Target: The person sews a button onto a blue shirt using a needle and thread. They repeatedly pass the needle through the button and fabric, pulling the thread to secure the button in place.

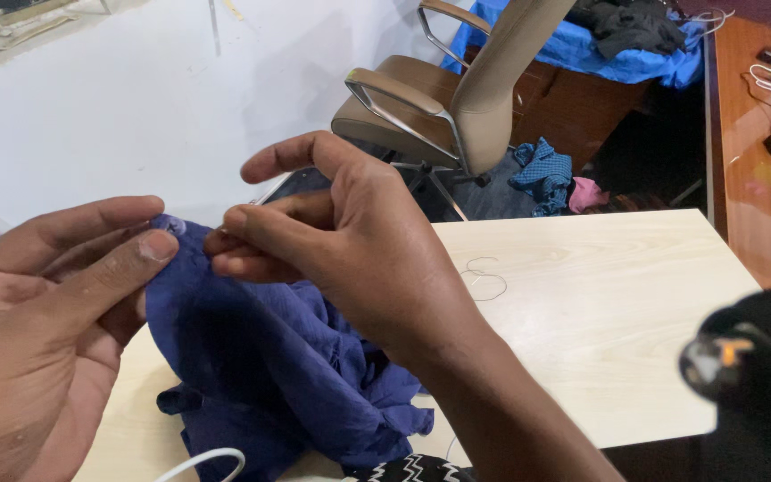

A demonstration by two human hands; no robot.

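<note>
A dark blue garment (pixel 269 357) lies bunched on a pale wooden table (pixel 609 303). My left hand (pixel 46 312) pinches its upper edge between thumb and fingers, where a small clear button (pixel 171 225) shows. My right hand (pixel 341 232) is just to the right of that spot, with thumb and fingers pinched together at the cloth's edge. I cannot make out what those fingertips hold. A loop of thin thread (pixel 485 278) lies on the table past my right hand.
A tan swivel chair (pixel 457 98) stands beyond the table. Blue and pink cloths (pixel 546 174) lie on the floor. A brown desk (pixel 760 161) at right carries hangers. A blurred black object (pixel 756 357) is near the lower right. A white cable (pixel 203 462) curls at the bottom edge.
</note>
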